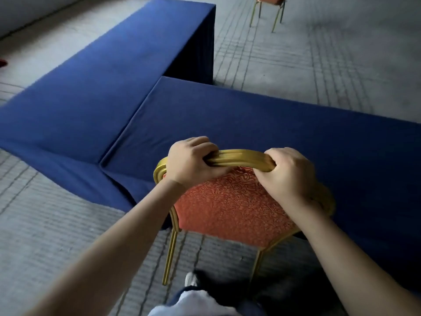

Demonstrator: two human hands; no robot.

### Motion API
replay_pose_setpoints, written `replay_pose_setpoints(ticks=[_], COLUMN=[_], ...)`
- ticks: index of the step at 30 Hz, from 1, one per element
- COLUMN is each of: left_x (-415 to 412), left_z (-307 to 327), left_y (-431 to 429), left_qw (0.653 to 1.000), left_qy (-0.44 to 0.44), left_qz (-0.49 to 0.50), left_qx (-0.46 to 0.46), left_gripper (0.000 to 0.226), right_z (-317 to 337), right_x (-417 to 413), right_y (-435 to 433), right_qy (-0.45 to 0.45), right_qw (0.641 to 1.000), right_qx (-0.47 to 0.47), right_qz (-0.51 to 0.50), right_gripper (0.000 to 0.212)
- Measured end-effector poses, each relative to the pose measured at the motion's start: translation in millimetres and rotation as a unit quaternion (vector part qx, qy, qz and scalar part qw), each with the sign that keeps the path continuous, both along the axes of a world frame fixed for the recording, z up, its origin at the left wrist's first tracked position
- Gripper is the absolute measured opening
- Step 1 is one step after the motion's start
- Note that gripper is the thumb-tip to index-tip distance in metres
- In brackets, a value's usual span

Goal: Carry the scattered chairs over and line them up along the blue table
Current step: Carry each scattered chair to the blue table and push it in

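Note:
A chair with a gold metal frame and an orange patterned back stands right in front of me, pushed against the near edge of the blue table. My left hand grips the left part of the chair's curved top rail. My right hand grips the right part of the same rail. The chair's seat is hidden under the blue cloth; two gold rear legs show on the floor. Another chair of the same kind stands far off at the top, only its legs and seat edge visible.
A second blue-draped table meets the first at an angle on the left, forming a corner. Grey patterned carpet spreads all around. My shoe and trouser leg are just behind the chair. A small red item lies at the far left edge.

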State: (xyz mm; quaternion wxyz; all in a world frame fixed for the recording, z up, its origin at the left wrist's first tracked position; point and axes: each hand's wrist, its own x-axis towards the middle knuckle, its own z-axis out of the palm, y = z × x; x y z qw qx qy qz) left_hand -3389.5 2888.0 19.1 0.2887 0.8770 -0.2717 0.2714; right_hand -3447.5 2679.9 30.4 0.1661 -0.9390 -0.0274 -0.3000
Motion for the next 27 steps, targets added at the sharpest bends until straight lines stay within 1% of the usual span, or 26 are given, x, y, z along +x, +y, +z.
replay_pose_setpoints(ticks=[5,8,15,20,25,27], left_x=[21,27,30,18,-6,-21], left_z=[-10,-9,-9,-12,-7,-3], left_y=[26,30,26,29,33,34], left_qw=[1.000,1.000,0.998,0.998,0.993,0.987], left_qy=[0.005,0.014,0.038,0.037,0.087,0.126], left_qz=[-0.014,-0.018,-0.019,-0.016,-0.011,-0.015], left_qx=[-0.013,-0.003,0.035,0.050,0.080,0.099], left_gripper=[0.038,0.041,0.042,0.039,0.043,0.044], right_z=[-6,-6,-5,-9,-12,-14], right_x=[18,23,24,12,-10,-24], right_y=[26,29,26,31,36,37], right_qy=[0.000,0.009,0.039,0.029,0.045,0.052], right_qw=[1.000,1.000,0.999,0.999,0.999,0.998], right_qx=[-0.017,-0.014,-0.010,-0.015,-0.017,-0.009], right_qz=[-0.015,-0.015,-0.014,-0.027,-0.025,-0.015], right_gripper=[0.028,0.029,0.028,0.030,0.031,0.032])
